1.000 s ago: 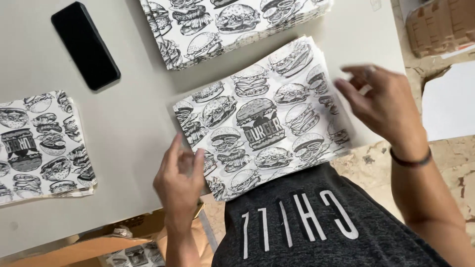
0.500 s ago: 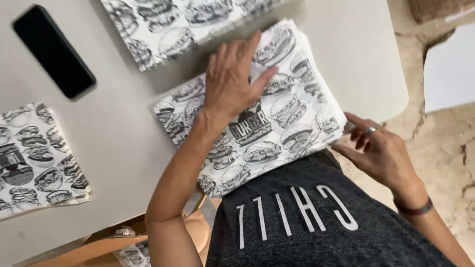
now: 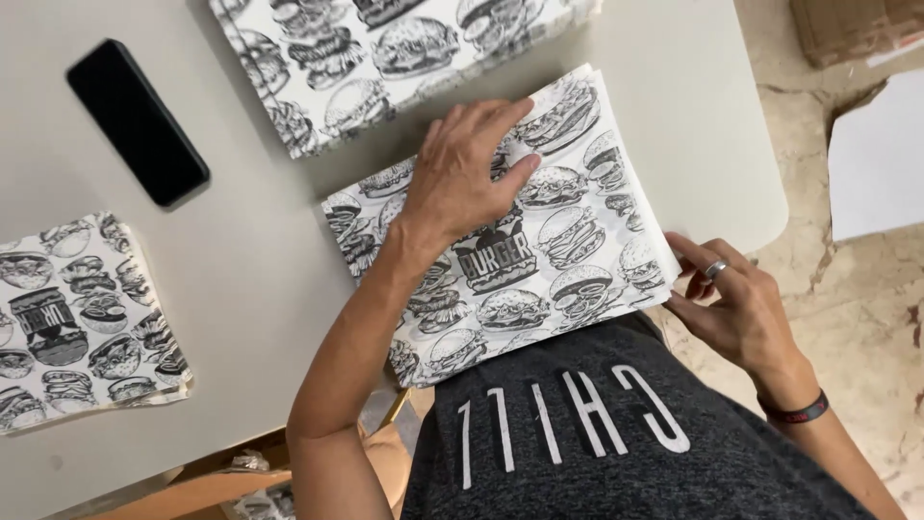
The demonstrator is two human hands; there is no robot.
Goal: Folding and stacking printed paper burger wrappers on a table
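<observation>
Fingers [image 3: 500, 120] of the left hand [image 3: 462, 173] are spread wide and pressed flat on the top sheet of the burger-print paper stack [image 3: 568, 241], pinning its far half to the table [image 3: 693, 116]; nothing is gripped. The right hand [image 3: 736, 308] sits at the stack's near-right corner, ringed fingers curled in narrow around the paper edge; whether they actually pinch a sheet or just touch the edge I cannot tell. Change: a second ago the left hand was at the near-left corner and the right hovered open above the stack; half a second ago the left had already come down on top, and the right had dropped to the corner. Since then both have barely shifted. Read: looks like one hand anchors the pile while the other works a sheet loose at the corner. The stack lies at the table's near edge, overhanging slightly toward the person. A second stack [image 3: 385, 58] lies beyond, a third [image 3: 77, 318] at left, black phone [image 3: 138, 122] further back.
</observation>
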